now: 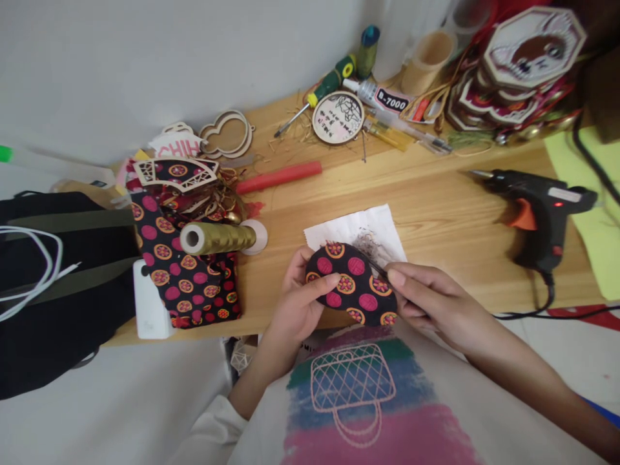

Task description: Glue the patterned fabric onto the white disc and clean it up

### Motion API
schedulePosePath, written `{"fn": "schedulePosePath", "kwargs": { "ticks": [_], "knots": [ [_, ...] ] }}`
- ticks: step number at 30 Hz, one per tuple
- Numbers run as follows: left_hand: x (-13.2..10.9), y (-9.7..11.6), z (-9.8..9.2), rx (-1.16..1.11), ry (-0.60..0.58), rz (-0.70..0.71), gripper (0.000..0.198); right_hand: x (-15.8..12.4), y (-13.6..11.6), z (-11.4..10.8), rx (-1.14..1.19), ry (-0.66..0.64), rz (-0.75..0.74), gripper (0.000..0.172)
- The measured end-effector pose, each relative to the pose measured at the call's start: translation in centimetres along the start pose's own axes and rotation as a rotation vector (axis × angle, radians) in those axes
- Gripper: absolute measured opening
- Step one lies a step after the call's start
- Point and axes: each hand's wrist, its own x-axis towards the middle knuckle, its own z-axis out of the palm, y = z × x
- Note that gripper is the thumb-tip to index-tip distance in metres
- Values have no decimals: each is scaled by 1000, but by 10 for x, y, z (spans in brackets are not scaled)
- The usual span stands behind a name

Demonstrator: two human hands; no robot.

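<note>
My left hand [301, 292] is closed around the left side of a rounded, dark fabric-covered piece [345, 300] patterned with pink and orange flower medallions. Its thumb lies across the front of the fabric. On the piece's right side, my right hand [429, 294] grips a slim dark tool [378, 266] whose tip rests along the upper right edge; its exact kind is hard to make out. Below and beyond the piece lies a white sheet of paper [391, 227] with dark scraps [371, 244] on it.
A black glue gun [537, 210] with a lit red light lies at right, its cord trailing over the table edge. At left are patterned cloth [177, 278] and an olive ribbon roll [217, 237]. A screwdriver [329, 84], glue tube [382, 97] and wooden ornaments [530, 48] line the back.
</note>
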Motion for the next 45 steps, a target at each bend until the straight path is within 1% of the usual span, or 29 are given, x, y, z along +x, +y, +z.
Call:
{"fn": "schedulePosePath", "kwargs": {
  "ticks": [5, 8, 12, 17, 24, 29, 33, 36, 40, 45],
  "knots": [
    [1, 1, -2, -3, 27, -13, 28, -2, -1, -2, -53, 44, -52, 45],
    [1, 1, -2, -2, 42, 2, 30, -3, -2, -4, -67, 75, -38, 43],
    [1, 1, -2, 50, 23, 1, 30, -4, -3, -4, -42, 37, 11, 45],
    [0, 1, -2, 62, 4, -15, 32, -4, -4, -1, -8, 29, 51, 45],
    [0, 1, -3, 58, -25, -30, 32, -2, -3, -6, -22, -24, 21, 45],
    [0, 0, -3, 77, -10, -22, 31, -1, -3, -9, -72, -61, 8, 45],
    [1, -1, -3, 84, 2, -13, 32, -1, -3, -9, -91, -49, -16, 47],
    [0, -1, -3, 84, 35, -9, 32, -2, -3, -9, -97, -30, -28, 46],
    [-1, 1, -4, 102, 58, -15, 31, -3, -2, -10, -92, -10, 20, 44],
    [-1, 1, -3, 103, 38, -41, 32, -3, -3, -8, -76, -27, 58, 45]
  ]
}}
